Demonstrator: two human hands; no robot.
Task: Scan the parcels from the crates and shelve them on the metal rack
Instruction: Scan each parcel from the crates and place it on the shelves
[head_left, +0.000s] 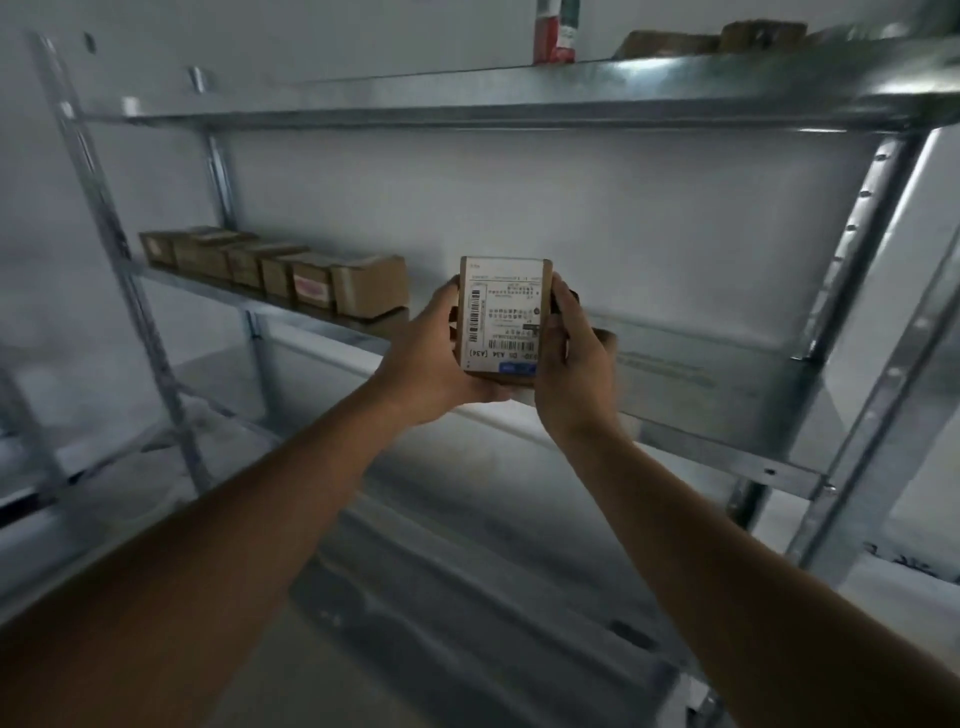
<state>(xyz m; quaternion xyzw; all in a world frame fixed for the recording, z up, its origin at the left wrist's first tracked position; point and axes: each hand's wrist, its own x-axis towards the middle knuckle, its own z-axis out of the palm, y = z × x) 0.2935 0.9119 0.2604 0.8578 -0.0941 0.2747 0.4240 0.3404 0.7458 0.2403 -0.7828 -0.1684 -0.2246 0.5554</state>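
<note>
A small cardboard parcel (505, 317) with a white shipping label and barcodes facing me is held up in front of the middle shelf (727, 441) of the metal rack. My left hand (431, 358) grips its left side and bottom. My right hand (571, 364) grips its right side, and something dark shows behind those fingers. A row of several brown parcels (280, 275) stands on the left part of the same shelf, just left of the held parcel.
The upper shelf (519, 93) carries a red and white carton (555, 31) and brown parcels (711, 36) at the right. Rack uprights stand at left (114, 249) and right (852, 249). Lower shelves (467, 597) lie below my arms.
</note>
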